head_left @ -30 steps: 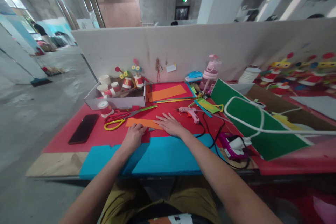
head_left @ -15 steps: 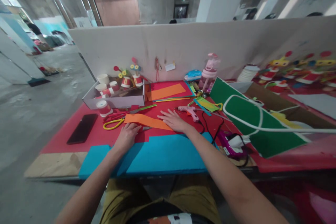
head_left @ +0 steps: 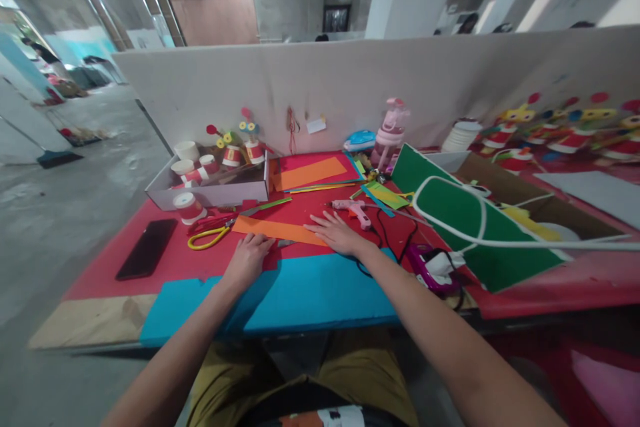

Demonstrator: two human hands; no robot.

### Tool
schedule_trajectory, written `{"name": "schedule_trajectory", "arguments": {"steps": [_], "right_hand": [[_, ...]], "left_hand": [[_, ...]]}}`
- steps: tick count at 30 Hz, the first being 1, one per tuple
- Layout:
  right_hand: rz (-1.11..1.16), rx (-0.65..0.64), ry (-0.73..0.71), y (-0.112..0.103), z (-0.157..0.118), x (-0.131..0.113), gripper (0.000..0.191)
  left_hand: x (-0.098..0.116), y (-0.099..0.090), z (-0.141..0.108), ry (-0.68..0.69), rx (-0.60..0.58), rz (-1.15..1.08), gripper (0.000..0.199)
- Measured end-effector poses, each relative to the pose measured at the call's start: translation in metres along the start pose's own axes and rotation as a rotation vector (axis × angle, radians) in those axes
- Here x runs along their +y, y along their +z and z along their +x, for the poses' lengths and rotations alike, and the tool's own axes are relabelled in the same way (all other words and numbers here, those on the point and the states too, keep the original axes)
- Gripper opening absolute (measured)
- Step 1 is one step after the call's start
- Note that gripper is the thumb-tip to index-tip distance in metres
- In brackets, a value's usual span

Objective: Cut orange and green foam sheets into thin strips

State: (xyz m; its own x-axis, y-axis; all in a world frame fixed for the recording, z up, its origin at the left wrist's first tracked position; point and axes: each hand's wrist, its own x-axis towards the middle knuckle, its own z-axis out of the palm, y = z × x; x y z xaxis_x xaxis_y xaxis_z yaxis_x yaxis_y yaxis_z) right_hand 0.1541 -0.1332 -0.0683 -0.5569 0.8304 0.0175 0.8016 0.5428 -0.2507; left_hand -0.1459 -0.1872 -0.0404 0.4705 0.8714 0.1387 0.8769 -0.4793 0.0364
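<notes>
Orange strip runs between your hands, ends under both sets of fingers. Left loosely curled, right spread flat, gripping nothing.

The one view looks from the person's head, above the near edge of the surface, forward and steeply down. It is close enough that the trousers fill six o'clock, while the left hand and right hand lie near the centre. The pale partition crosses twelve o'clock, with the room beyond; the floor shows toward nine.
</notes>
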Motion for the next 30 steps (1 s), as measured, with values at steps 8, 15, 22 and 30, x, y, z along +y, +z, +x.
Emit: {"name": "schedule_trajectory", "arguments": {"steps": [8,15,22,30], "right_hand": [[0.013,0.005,-0.006,-0.003,-0.001,-0.003,0.048],[-0.002,-0.002,-0.004,-0.003,-0.001,-0.003,0.048],[0.024,0.002,-0.032,-0.002,0.0,-0.002,0.048],[0.028,-0.031,0.005,-0.005,0.0,-0.005,0.048]], "left_hand": [[0.005,-0.003,0.005,0.026,-0.005,-0.048,0.041],[0.013,-0.001,0.009,0.053,-0.023,-0.032,0.044],[0.022,0.002,0.012,0.065,-0.021,-0.025,0.045],[0.034,0.001,0.018,0.085,-0.04,-0.058,0.043]]}}
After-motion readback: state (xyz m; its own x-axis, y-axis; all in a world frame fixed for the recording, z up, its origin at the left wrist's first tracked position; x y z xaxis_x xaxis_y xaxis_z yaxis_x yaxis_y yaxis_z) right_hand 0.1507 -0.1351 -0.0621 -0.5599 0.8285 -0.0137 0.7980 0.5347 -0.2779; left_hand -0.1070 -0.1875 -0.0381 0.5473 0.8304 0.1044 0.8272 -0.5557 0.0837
